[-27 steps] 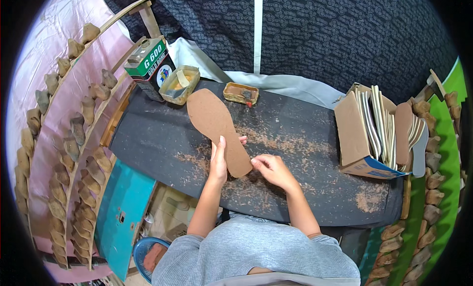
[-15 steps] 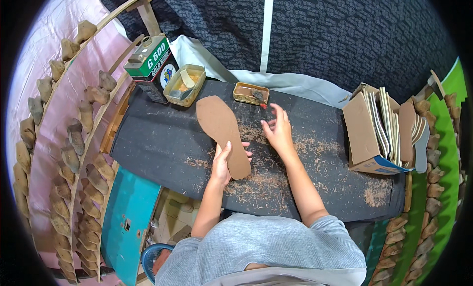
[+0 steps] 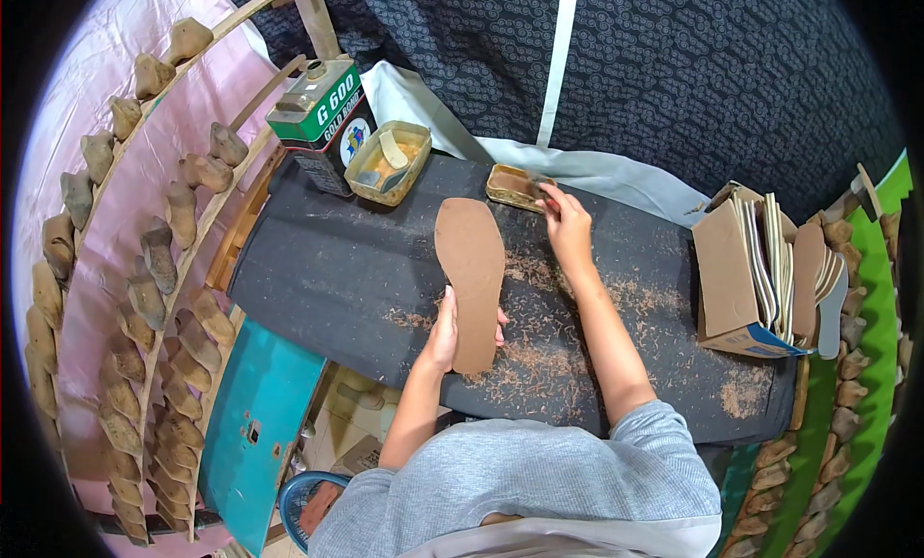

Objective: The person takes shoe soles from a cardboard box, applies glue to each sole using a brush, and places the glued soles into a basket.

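My left hand (image 3: 445, 335) grips a brown shoe insole (image 3: 471, 269) by its narrow heel end, thumb on the near side and fingertips showing past the right edge. The insole is held upright over the black-covered table, its wide toe end pointing away from me. Farther off, my right hand (image 3: 566, 217) reaches to a small shallow tin (image 3: 502, 194) with brownish residue inside. Its fingers are closed on a small dark brush (image 3: 540, 184) at the tin's right end; the brush is blurred and its handle mostly covered by the fingers.
A green and black metal can (image 3: 322, 125) stands at the far left beside a yellowish tub (image 3: 390, 188) holding a scraper. Brown shavings (image 3: 539, 366) litter the black cloth (image 3: 327, 269). A cardboard box (image 3: 724, 289) of insoles stands at the right. Racks of wooden shoe lasts (image 3: 144, 298) flank the table.
My right hand has moved away from me to the tin and closed on the brush. The insole in my left hand has turned more upright. The whole view has shifted slightly.
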`<state>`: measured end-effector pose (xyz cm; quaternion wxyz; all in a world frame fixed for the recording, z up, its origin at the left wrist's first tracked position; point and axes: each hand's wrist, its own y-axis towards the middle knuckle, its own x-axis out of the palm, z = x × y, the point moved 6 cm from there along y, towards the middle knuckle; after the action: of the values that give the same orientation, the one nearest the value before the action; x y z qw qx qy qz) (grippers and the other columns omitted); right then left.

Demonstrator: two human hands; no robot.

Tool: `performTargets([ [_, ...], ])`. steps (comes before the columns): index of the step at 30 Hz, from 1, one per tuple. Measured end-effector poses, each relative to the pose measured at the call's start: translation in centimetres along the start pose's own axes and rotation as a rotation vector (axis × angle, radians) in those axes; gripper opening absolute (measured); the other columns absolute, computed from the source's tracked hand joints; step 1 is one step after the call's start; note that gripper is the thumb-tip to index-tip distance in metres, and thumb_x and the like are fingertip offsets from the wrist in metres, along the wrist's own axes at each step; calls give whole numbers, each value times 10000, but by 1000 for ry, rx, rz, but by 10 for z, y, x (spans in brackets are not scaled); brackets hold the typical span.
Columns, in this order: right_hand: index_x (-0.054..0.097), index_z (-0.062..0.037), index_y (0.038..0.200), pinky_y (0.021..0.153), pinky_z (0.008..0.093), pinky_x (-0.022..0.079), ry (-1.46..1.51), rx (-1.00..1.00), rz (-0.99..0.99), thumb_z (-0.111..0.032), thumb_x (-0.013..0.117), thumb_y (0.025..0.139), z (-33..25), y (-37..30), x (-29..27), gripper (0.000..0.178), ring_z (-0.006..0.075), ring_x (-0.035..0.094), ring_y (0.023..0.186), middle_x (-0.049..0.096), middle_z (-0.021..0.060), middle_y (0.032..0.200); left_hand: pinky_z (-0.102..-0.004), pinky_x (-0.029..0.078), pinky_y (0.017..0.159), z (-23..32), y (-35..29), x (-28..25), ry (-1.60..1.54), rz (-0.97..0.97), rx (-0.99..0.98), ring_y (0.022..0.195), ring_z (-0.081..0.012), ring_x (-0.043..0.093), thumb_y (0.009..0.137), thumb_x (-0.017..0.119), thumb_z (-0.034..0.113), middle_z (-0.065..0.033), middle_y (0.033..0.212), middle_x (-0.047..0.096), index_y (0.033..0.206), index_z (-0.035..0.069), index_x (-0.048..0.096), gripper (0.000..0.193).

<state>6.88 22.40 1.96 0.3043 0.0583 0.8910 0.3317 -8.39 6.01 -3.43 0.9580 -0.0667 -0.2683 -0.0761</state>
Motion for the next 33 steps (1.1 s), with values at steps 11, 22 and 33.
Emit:
performTargets([
  [11, 655, -59, 1054, 675, 303, 528, 197, -365, -12, 59, 683, 682, -141, -17, -82, 392, 227, 661, 781, 666, 116, 914, -346, 522, 634, 13, -6, 11, 90, -59, 136, 686, -222, 595, 753, -23, 795, -173, 913, 577, 1306, 34, 285, 990],
  [22, 656, -37, 1003, 568, 292, 492, 313, -444, -200, 68, 679, 581, -146, -37, -91, 436, 211, 618, 639, 626, 90, 740, -315, 496, 639, 13, -5, 10, 152, -115, 132, 711, -178, 571, 736, 50, 815, -144, 939, 563, 1320, 30, 265, 1002],
  [33, 650, -34, 983, 561, 319, 490, 370, -611, -320, -34, 714, 609, -156, -46, -80, 379, 231, 583, 610, 591, 83, 735, -311, 486, 640, 9, -5, 8, 222, -92, 150, 708, -183, 548, 723, 37, 824, -125, 928, 547, 1349, 49, 269, 1024],
])
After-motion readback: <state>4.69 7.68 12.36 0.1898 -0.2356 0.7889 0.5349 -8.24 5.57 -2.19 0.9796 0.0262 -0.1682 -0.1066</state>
